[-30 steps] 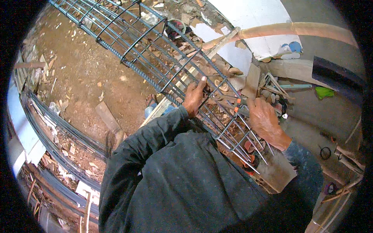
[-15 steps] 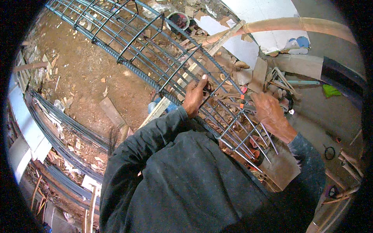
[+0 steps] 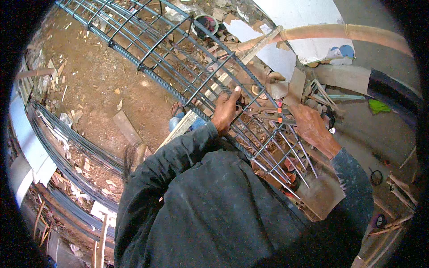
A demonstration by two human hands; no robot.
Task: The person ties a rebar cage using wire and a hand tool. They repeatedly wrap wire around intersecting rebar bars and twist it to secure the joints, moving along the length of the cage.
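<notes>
One pair of pliers (image 3: 280, 119) gripped in right hand (image 3: 311, 127); steel cage (image 3: 163, 85) touched by left hand (image 3: 225, 112), grip unclear.

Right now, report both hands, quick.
Left hand: at the rebar cage; fingers partly hidden, grip cannot be told.
Right hand: closed, holding orange-marked pliers.

The cage (image 3: 163, 85) is hemming in the left hand (image 3: 225, 114); gaps between its bars (image 3: 209, 79) are offering passage. Pliers (image 3: 271, 118) are blocking the space toward the right hand (image 3: 313, 128); a plank (image 3: 181, 131) is crossing beneath the cage.
</notes>
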